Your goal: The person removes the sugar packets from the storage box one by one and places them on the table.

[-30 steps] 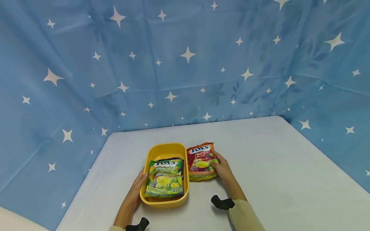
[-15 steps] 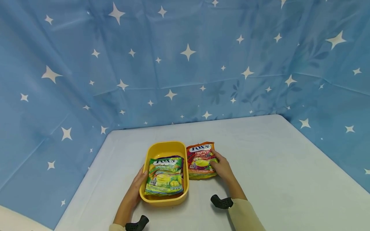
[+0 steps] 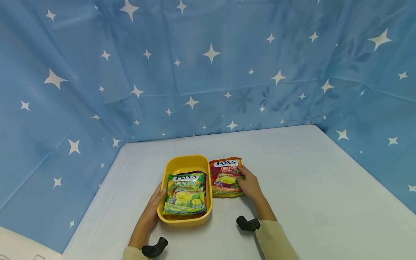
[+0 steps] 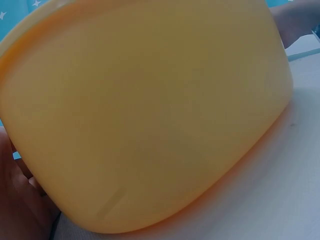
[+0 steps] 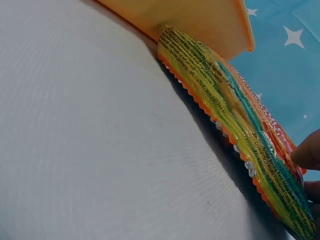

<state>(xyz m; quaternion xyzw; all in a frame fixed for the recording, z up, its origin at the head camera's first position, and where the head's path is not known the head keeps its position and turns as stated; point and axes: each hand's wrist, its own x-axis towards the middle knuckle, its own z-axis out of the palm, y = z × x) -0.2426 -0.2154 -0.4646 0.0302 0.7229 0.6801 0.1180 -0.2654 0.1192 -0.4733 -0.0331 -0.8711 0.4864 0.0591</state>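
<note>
A yellow plastic tub (image 3: 184, 223) stands on the table, holding a green FOX'S Spring Tea candy bag (image 3: 185, 196) with a purple-edged bag (image 3: 205, 180) mostly hidden under it. My left hand (image 3: 152, 207) rests along the tub's left outer wall, fingertips right at the rim. In the left wrist view the tub's wall (image 4: 150, 115) fills most of the picture. My right hand (image 3: 251, 183) grips the right edge of a red FOX'S Fruits candy bag (image 3: 224, 178). That bag lies flat against the tub's right side; the thumb is on top of it.
A white cloth covers the table (image 3: 318, 195). Behind it hangs a blue curtain (image 3: 156, 72) with white stars. Black wrist-worn pieces (image 3: 248, 224) sit at both wrists, beside beige sleeves (image 3: 274, 236).
The head view has tilted slightly, so everything sits a little higher in the picture. Hands, tub and bags keep the same places relative to one another.
</note>
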